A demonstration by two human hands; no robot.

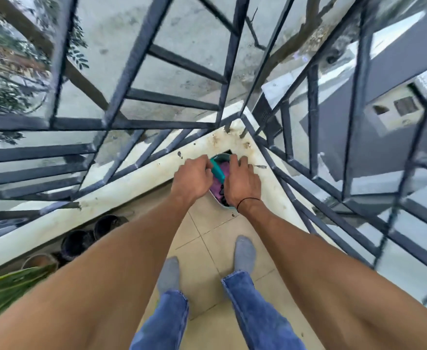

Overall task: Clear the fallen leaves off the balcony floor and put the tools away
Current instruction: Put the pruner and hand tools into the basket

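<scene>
1. Two hands meet at the balcony corner: the left hand (191, 176) curls round a teal handle (217, 171), and the right hand (242, 183) grips the rim of a teal dustpan (222, 202).
2. The dustpan sits tilted against the pale stained ledge (121, 188); something purple (223, 170) and dark lies inside, too blurred to name.
3. Dark metal railing bars (136, 59) rise from the ledge.
4. Two black round pots (77, 242) and one terracotta pot (38, 261) stand along the wall, beside long green leaves (7, 291).
5. Two grey socks (244, 252) stand on beige floor tiles (207, 238).
</scene>
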